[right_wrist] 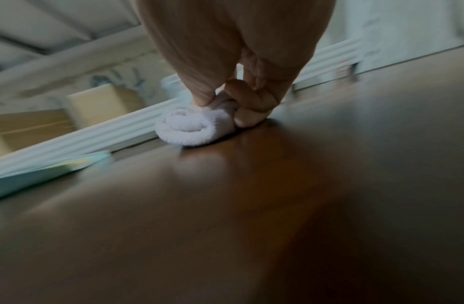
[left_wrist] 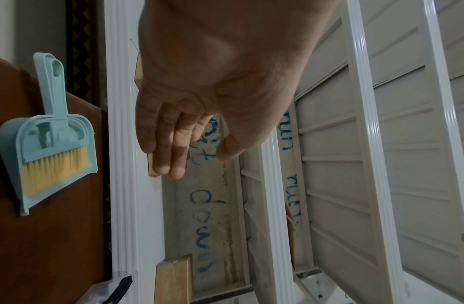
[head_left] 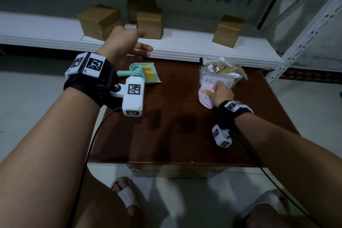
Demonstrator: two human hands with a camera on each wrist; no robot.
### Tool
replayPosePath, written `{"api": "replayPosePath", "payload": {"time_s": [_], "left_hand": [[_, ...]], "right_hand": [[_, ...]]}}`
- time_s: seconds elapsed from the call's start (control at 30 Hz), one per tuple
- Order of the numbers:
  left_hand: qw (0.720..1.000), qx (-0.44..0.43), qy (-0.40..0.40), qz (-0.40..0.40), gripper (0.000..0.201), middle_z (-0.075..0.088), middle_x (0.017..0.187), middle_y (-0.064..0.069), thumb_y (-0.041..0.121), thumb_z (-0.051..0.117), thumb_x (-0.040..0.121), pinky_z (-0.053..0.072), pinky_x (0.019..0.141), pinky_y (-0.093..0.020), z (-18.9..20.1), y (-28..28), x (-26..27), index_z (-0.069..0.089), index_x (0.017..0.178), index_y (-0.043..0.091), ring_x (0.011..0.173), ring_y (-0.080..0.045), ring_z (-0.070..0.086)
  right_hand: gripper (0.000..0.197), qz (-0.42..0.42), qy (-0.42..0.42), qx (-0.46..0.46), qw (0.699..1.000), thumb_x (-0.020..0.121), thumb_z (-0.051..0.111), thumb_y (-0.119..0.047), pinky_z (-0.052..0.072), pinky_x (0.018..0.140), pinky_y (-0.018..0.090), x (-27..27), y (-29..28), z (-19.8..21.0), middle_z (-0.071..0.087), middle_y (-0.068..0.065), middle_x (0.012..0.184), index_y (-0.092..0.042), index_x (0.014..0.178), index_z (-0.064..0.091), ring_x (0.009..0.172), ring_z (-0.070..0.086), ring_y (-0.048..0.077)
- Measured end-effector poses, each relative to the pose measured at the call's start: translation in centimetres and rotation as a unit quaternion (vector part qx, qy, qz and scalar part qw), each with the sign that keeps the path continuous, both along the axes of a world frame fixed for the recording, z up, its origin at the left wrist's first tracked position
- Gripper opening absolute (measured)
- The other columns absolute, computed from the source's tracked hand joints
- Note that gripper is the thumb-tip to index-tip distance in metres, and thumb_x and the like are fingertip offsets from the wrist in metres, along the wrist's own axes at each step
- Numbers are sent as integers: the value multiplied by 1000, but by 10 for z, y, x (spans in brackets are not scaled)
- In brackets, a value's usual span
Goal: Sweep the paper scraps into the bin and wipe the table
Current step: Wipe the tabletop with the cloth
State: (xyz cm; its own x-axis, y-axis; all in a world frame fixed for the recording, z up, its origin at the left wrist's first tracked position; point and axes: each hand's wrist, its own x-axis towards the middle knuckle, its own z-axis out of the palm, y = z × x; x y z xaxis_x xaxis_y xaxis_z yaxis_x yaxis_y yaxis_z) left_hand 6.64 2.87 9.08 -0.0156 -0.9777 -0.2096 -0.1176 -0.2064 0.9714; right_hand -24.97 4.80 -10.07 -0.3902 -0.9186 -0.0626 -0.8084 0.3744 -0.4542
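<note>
My right hand grips a rolled pale pink cloth and presses it on the brown table, just in front of the clear plastic bin. The bin holds a heap of paper scraps. A teal dustpan with a yellow-bristled brush lying in it sits at the table's far left. My left hand hovers above the dustpan with straight fingers, holding nothing.
A white shelf runs behind the table with several cardboard boxes on it. A white metal rack post stands at the right. Cables hang from both wrists. My sandalled feet are under the table's near edge.
</note>
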Motion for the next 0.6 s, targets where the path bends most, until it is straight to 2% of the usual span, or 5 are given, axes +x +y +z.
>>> {"api": "replayPosePath", "payload": {"time_s": [0.13, 0.27, 0.4, 0.6], "left_hand": [[1000, -9, -4, 8, 41, 80, 93, -10, 30, 51, 103, 58, 95, -42, 3, -2, 16, 44, 138, 11, 93, -25, 78], [999, -11, 12, 29, 42, 81, 91, -8, 31, 50, 102, 60, 89, -37, 5, -6, 36, 45, 140, 14, 91, -23, 79], [999, -14, 19, 31, 40, 81, 93, -8, 33, 51, 101, 60, 91, -39, 5, -8, 47, 45, 136, 14, 93, -24, 78], [999, -16, 26, 38, 37, 81, 95, -8, 34, 52, 100, 59, 93, -40, 5, -11, 55, 47, 132, 15, 92, -22, 78]], "right_hand": [[43, 47, -7, -7, 999, 94, 66, -57, 36, 75, 31, 49, -13, 0, 68, 15, 108, -17, 98, 48, 103, 65, 35], [44, 88, -22, -11, 996, 95, 65, -55, 37, 72, 32, 99, -25, 3, 61, 12, 98, -15, 99, 48, 98, 64, 34], [47, 113, -26, 0, 993, 95, 67, -52, 45, 74, 34, 145, -36, 2, 66, 17, 115, -11, 115, 56, 105, 65, 37], [52, 139, -28, 0, 990, 95, 65, -53, 54, 82, 40, 197, -41, -1, 66, 17, 121, -9, 122, 55, 109, 65, 39]]}}
